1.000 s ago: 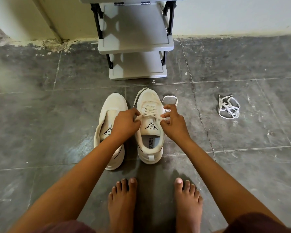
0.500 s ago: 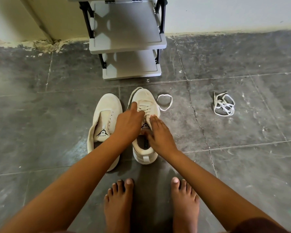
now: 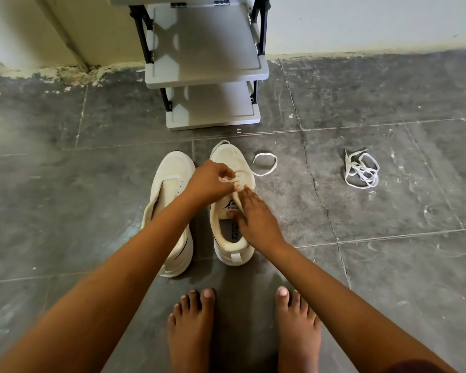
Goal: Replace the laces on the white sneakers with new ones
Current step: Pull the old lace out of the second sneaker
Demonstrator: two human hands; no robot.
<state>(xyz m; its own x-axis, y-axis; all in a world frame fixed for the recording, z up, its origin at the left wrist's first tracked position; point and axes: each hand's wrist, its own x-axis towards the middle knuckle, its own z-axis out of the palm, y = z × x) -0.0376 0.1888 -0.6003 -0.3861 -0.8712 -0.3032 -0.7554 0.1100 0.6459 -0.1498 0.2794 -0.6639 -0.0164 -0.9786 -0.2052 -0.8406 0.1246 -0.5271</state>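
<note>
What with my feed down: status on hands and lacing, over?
Left hand pinches lace over right-side sneaker. Right hand flat on its tongue. Other sneaker unlaced. Lace bundle lies apart, not in the way.

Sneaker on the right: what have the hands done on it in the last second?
The right hand let go of the lace and now presses flat on the tongue of the laced sneaker. The left hand shifted toeward, still pinching the lace. The other sneaker and the loose lace pile stayed put.
</note>
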